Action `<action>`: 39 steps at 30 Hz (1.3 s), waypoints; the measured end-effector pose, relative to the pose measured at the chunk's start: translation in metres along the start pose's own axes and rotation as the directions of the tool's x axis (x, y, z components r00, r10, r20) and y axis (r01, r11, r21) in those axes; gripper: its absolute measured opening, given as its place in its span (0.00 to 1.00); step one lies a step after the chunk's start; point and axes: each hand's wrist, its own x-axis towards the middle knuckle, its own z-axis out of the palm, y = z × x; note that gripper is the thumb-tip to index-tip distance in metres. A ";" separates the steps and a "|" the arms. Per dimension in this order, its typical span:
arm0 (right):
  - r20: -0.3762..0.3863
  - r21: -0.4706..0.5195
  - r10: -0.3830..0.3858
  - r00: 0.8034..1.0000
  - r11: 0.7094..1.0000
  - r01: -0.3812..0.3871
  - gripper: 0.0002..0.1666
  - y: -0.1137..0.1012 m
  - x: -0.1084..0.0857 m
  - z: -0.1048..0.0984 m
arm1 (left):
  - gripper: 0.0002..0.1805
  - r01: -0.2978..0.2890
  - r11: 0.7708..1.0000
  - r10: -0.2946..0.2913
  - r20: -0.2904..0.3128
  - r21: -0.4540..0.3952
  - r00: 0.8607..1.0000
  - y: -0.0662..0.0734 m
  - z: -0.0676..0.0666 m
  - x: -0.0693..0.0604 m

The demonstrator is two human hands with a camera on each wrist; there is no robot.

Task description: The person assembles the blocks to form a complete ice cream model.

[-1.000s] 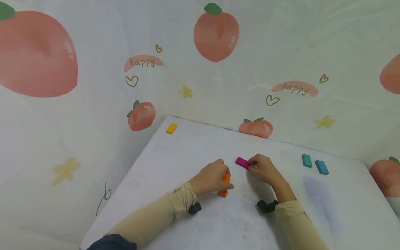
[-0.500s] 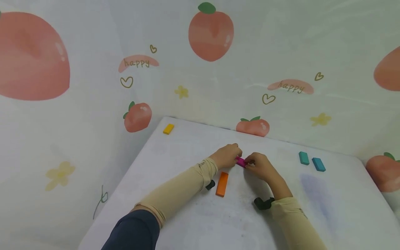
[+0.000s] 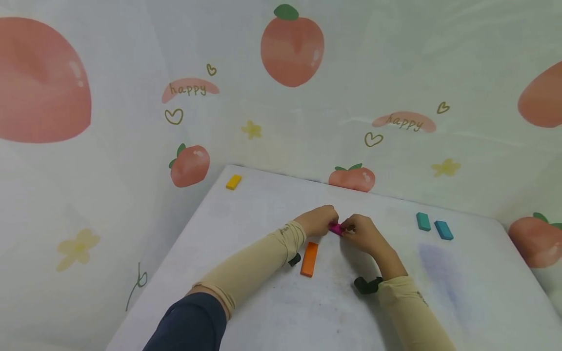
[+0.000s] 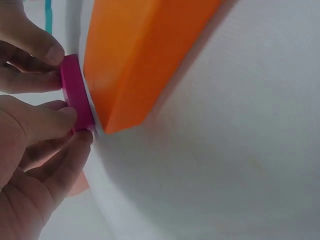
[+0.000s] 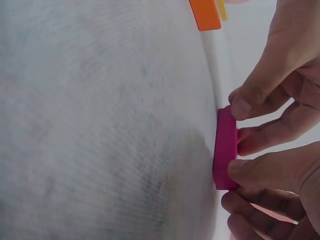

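Between my hands is a magenta block (image 3: pixel 336 228), at the middle of the white table. My left hand (image 3: pixel 317 221) pinches its left end with thumb and fingers, and my right hand (image 3: pixel 365 235) pinches the right end. Both wrist views show thumbs on the near face of the magenta block (image 4: pixel 77 92) and fingers curled behind it. Whether the block touches the tabletop is hard to tell. Just nearer to me than the left hand lies an orange block (image 3: pixel 309 260), lengthwise away from me and untouched.
A yellow block (image 3: pixel 233 182) lies near the far left corner of the table (image 3: pixel 307 317). Toward the far right are a teal block (image 3: pixel 423 221) and a blue block (image 3: pixel 444 230), side by side. Behind the table hangs a peach-printed sheet (image 3: pixel 246 73).
My left hand has let go of the orange block, moved forward and right, and taken the left end of the magenta block. The right hand has kept its hold there.
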 end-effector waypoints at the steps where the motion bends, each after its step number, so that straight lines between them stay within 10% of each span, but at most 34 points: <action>1: 0.001 -0.002 0.000 1.000 1.000 0.000 0.08 0.000 0.000 0.001 | 0.12 0.003 1.000 -0.003 -0.001 -0.005 1.000 -0.001 0.001 0.000; 39: 0.053 0.027 -0.032 0.998 0.999 0.030 0.09 -0.032 0.011 0.025 | 0.11 0.017 0.975 -0.030 -0.057 -0.222 0.998 -0.034 0.000 -0.046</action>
